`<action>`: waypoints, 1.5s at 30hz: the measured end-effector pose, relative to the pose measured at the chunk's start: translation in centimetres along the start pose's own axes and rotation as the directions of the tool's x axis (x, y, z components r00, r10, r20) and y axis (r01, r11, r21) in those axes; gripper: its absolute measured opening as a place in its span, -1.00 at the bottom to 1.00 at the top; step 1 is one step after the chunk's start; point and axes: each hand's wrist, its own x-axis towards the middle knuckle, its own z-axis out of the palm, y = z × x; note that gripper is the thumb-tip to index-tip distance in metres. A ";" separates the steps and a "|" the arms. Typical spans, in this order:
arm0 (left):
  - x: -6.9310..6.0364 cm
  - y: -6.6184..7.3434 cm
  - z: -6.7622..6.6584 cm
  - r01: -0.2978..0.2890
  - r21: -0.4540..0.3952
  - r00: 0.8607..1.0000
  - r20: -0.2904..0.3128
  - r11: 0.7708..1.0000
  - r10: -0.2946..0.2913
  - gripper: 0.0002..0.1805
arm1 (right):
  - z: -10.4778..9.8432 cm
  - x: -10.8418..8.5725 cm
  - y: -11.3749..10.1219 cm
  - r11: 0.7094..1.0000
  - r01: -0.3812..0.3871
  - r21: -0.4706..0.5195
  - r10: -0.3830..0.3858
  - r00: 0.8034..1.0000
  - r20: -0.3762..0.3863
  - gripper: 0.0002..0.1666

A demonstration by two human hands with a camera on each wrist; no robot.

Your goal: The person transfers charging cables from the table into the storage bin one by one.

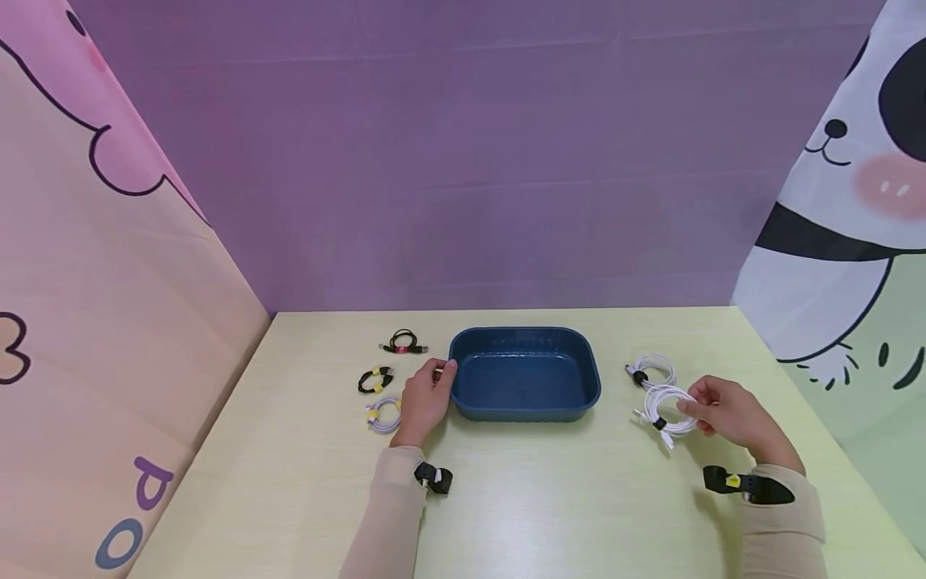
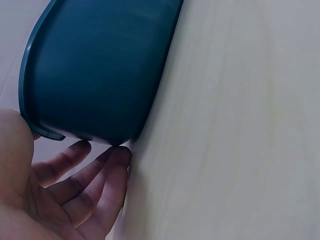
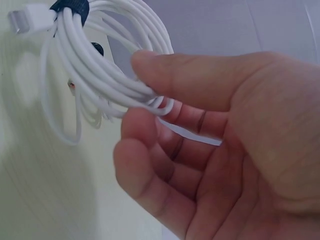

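One rectangular basin (image 1: 524,415), smooth blue plastic with rounded corners and a ribbed inner far wall, stands near the middle of the far edge of the pale, wood-grained bench (image 1: 550,498). The left hand (image 1: 427,398) has its grip clamped on the basin's left rim, thumb and fingers either side. Toward the right edge are two coiled white cables with black ties: the right hand (image 1: 731,414) pinches the nearer cable (image 3: 95,67), glossy and many-looped, its grip closed round the strands; the farther white cable (image 1: 657,358) lies just beyond. Toward the far left corner lie three more coils: a red-tied black cable (image 1: 402,349), a yellow-tied black cable (image 1: 377,388) and a yellow-tied pale cable (image 1: 373,416).
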 end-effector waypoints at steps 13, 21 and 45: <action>0.0 0.0 0.0 0.001 0.000 1.000 0.000 1.000 -0.001 -0.54 | 0.4 0.2 -0.5 1.000 0.017 0.025 -0.017 1.000 -0.022 -0.70; -0.1 0.0 0.0 -0.004 -0.005 1.000 -0.007 1.000 0.004 -0.56 | 0.5 0.4 -0.6 1.000 -0.004 0.005 0.004 1.000 -0.027 -0.67; 0.0 0.0 0.0 -0.021 0.003 1.000 -0.016 1.000 0.021 -0.58 | 0.9 1.0 -1.7 0.999 0.026 0.032 -0.023 0.994 -0.109 -0.62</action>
